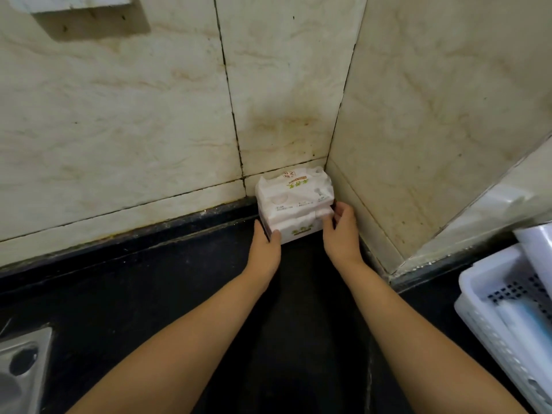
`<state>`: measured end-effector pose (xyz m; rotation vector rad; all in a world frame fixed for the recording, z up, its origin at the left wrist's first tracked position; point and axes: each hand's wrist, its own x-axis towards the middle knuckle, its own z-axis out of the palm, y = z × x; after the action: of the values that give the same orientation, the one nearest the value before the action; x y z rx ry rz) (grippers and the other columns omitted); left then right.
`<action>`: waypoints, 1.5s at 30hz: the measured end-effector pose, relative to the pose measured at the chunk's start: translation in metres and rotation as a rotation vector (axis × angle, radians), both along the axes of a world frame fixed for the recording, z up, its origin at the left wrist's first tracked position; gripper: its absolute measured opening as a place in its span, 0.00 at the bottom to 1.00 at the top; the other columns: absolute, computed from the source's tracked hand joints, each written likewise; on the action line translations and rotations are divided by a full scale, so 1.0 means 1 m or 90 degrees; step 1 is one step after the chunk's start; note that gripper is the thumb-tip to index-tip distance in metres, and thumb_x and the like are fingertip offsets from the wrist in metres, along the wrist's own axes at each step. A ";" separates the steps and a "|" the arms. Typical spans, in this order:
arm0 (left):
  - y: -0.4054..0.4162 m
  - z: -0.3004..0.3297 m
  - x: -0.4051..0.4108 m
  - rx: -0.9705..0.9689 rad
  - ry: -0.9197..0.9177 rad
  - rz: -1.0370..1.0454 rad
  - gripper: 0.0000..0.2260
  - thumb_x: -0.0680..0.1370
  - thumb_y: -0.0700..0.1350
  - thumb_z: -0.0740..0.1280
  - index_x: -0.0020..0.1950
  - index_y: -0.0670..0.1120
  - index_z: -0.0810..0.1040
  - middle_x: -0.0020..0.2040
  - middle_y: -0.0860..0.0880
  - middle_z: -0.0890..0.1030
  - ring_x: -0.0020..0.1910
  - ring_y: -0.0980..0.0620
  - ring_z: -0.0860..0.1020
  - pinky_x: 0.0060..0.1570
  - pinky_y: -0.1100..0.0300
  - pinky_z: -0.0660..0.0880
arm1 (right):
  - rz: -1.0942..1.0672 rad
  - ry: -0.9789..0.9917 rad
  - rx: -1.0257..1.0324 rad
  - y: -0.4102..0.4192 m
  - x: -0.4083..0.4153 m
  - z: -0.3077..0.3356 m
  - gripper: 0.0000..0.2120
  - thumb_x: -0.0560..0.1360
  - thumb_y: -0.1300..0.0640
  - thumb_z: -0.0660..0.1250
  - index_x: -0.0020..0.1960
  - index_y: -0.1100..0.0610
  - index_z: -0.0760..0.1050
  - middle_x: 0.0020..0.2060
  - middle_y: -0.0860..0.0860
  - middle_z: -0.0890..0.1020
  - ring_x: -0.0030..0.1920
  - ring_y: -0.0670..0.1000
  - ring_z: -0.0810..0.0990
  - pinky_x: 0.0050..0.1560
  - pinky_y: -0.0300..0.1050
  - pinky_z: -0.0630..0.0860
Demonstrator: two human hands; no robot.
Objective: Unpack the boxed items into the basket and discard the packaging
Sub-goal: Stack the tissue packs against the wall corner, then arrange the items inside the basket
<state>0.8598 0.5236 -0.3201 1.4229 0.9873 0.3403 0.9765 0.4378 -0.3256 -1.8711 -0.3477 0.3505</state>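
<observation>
A stack of white tissue packs (295,201) with green and red print stands in the far corner of the black counter, against the tiled walls. My left hand (265,243) grips the stack's lower left side, thumb on the front. My right hand (340,231) holds its right side, fingers curled around the lower pack. A white perforated plastic basket (490,312) sits at the right edge of the view, with some long white items inside it.
Beige marble-look wall tiles (134,121) meet in a corner behind the stack. A metal sink rim (24,363) shows at the lower left. The black counter (167,282) stretches between the sink and the basket.
</observation>
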 end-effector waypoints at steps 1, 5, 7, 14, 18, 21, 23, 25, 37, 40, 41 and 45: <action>-0.001 0.003 -0.007 0.000 0.012 -0.009 0.27 0.81 0.47 0.58 0.77 0.50 0.49 0.76 0.48 0.60 0.74 0.48 0.60 0.73 0.52 0.57 | 0.003 -0.002 -0.003 -0.007 -0.005 0.003 0.18 0.79 0.59 0.58 0.69 0.59 0.63 0.67 0.55 0.70 0.66 0.50 0.70 0.63 0.41 0.67; -0.012 0.021 -0.036 0.061 0.010 -0.043 0.21 0.81 0.47 0.57 0.74 0.50 0.59 0.72 0.51 0.67 0.66 0.56 0.66 0.64 0.61 0.61 | 0.016 -0.053 -0.053 -0.042 -0.026 0.022 0.19 0.79 0.59 0.59 0.69 0.57 0.64 0.68 0.54 0.69 0.67 0.50 0.69 0.67 0.44 0.66; -0.023 0.030 -0.051 0.090 0.015 -0.081 0.16 0.81 0.45 0.56 0.69 0.50 0.67 0.64 0.50 0.74 0.60 0.56 0.72 0.63 0.58 0.68 | 0.046 -0.085 -0.080 -0.063 -0.040 0.035 0.16 0.79 0.59 0.58 0.67 0.56 0.68 0.65 0.53 0.72 0.63 0.48 0.72 0.64 0.42 0.68; -0.106 0.059 -0.053 0.135 -0.057 -0.302 0.11 0.81 0.39 0.55 0.47 0.48 0.76 0.43 0.47 0.79 0.39 0.54 0.77 0.40 0.62 0.74 | -0.010 -0.174 -0.146 -0.177 -0.088 0.075 0.11 0.77 0.62 0.58 0.54 0.56 0.77 0.51 0.52 0.80 0.51 0.48 0.79 0.54 0.41 0.73; -0.178 0.068 -0.033 0.175 -0.115 -0.437 0.11 0.80 0.37 0.55 0.47 0.46 0.77 0.39 0.48 0.79 0.37 0.54 0.76 0.38 0.67 0.73 | -0.114 -0.172 -0.186 -0.257 -0.088 0.092 0.12 0.77 0.64 0.57 0.51 0.58 0.79 0.50 0.53 0.82 0.50 0.51 0.81 0.55 0.44 0.75; -0.224 0.073 -0.007 0.215 -0.125 -0.534 0.11 0.79 0.37 0.56 0.48 0.46 0.78 0.41 0.48 0.79 0.40 0.54 0.76 0.43 0.62 0.73 | -0.191 -0.161 -0.241 -0.321 -0.071 0.097 0.14 0.76 0.65 0.56 0.48 0.57 0.79 0.49 0.53 0.83 0.46 0.51 0.80 0.49 0.40 0.73; -0.248 0.075 0.015 0.248 -0.118 -0.576 0.11 0.78 0.37 0.57 0.47 0.47 0.78 0.42 0.50 0.80 0.44 0.52 0.77 0.47 0.61 0.72 | -0.213 -0.125 -0.299 -0.355 -0.054 0.094 0.15 0.76 0.66 0.55 0.51 0.57 0.80 0.52 0.54 0.83 0.41 0.49 0.78 0.45 0.37 0.70; -0.267 0.075 0.038 0.308 -0.104 -0.608 0.11 0.78 0.38 0.57 0.50 0.47 0.79 0.47 0.50 0.80 0.49 0.52 0.77 0.49 0.63 0.70 | -0.182 -0.088 -0.365 -0.378 -0.035 0.085 0.17 0.78 0.65 0.55 0.57 0.59 0.79 0.57 0.55 0.82 0.45 0.51 0.79 0.47 0.37 0.70; -0.296 0.041 0.146 0.623 0.230 -0.884 0.17 0.80 0.42 0.53 0.32 0.44 0.69 0.35 0.45 0.73 0.34 0.50 0.69 0.33 0.55 0.66 | 0.087 -0.033 -0.705 -0.361 0.026 0.023 0.13 0.78 0.58 0.61 0.60 0.63 0.72 0.57 0.59 0.79 0.55 0.58 0.79 0.55 0.49 0.75; -0.300 0.034 0.165 0.638 0.288 -0.979 0.13 0.80 0.39 0.55 0.53 0.39 0.79 0.53 0.42 0.80 0.48 0.46 0.77 0.53 0.51 0.75 | 0.114 -0.105 -0.828 -0.359 0.029 0.011 0.17 0.77 0.59 0.62 0.64 0.64 0.69 0.58 0.59 0.79 0.56 0.58 0.79 0.59 0.53 0.75; -0.300 0.031 0.170 0.639 0.296 -0.996 0.13 0.79 0.38 0.56 0.59 0.40 0.77 0.58 0.42 0.79 0.54 0.45 0.77 0.58 0.50 0.73 | 0.114 -0.121 -0.838 -0.358 0.031 0.008 0.20 0.77 0.59 0.62 0.67 0.64 0.66 0.58 0.60 0.79 0.56 0.59 0.79 0.59 0.52 0.75; -0.295 0.026 0.183 0.670 0.286 -1.052 0.16 0.78 0.37 0.58 0.64 0.45 0.75 0.63 0.44 0.76 0.60 0.45 0.75 0.63 0.50 0.71 | 0.108 -0.136 -0.835 -0.357 0.030 0.004 0.36 0.74 0.55 0.66 0.74 0.62 0.51 0.60 0.62 0.76 0.57 0.61 0.77 0.55 0.54 0.74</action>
<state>1.0429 0.2282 -0.2937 2.8069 -0.4361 -0.8562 1.0066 0.0813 -0.3217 -3.1889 -0.4721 0.5670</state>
